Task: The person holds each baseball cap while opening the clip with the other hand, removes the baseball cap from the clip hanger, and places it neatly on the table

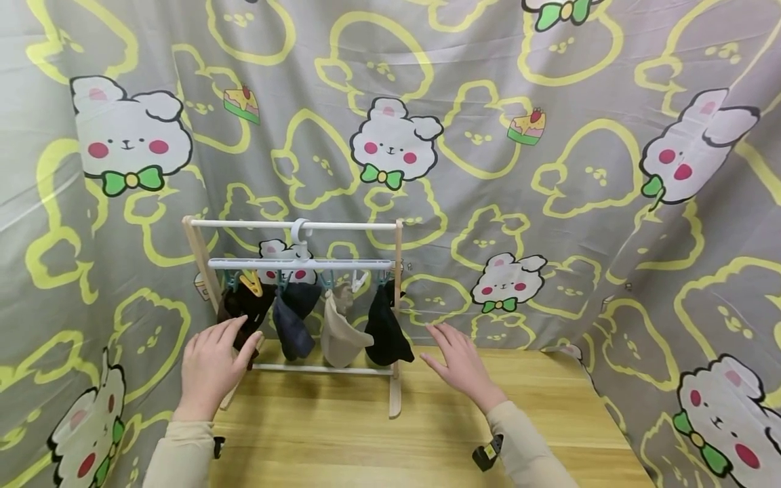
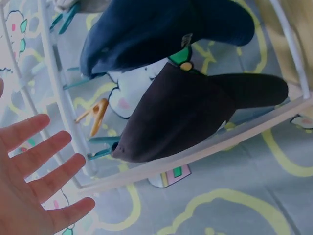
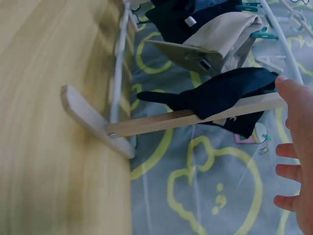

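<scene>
Four in all, a black cap [image 2: 181, 117], a navy cap [image 1: 295, 322], a beige cap [image 1: 342, 335] and a second black cap [image 1: 384, 332] hang left to right on the wooden rack [image 1: 348, 226], lengths vertical, brims downward. One hanger [image 1: 342, 265] holds them, with one orange clip [image 2: 100, 117]. The left hand [image 1: 210, 366], fingers spread and empty, is near the rack's left end; the right hand [image 1: 460, 362], likewise, near its right. The right wrist view shows a dark tag [image 3: 206, 64] at the beige cap, unseen from the head view.
</scene>
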Tool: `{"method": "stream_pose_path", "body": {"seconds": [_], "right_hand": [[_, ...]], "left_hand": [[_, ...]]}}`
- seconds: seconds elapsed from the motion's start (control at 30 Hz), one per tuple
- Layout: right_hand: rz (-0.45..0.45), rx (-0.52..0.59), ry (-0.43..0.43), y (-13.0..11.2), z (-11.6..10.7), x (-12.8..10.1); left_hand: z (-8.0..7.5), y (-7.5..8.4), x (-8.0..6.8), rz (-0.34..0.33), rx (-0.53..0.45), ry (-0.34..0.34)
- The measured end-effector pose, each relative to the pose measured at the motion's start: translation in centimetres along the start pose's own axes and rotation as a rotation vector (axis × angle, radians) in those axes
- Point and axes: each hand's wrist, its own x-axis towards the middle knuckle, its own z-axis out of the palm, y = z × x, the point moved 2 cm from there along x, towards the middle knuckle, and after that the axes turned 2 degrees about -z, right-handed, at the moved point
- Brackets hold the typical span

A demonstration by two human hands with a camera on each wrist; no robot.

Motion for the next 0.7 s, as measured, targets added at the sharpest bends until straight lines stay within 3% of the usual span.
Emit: {"method": "stream_pose_path", "body": {"seconds": [0.3, 0.7], "right_hand": [[-0.046, -0.015, 0.021, -0.2, -1.5, 2.8], [-0.150, -0.018, 0.131, -0.4, -3.0, 6.5]], "left_hand": [[-0.6, -0.8, 1.8, -0.052, -0.022, -0.022], [-1.3, -2.1, 4.3, -0.134, -0.009, -0.069]]}}
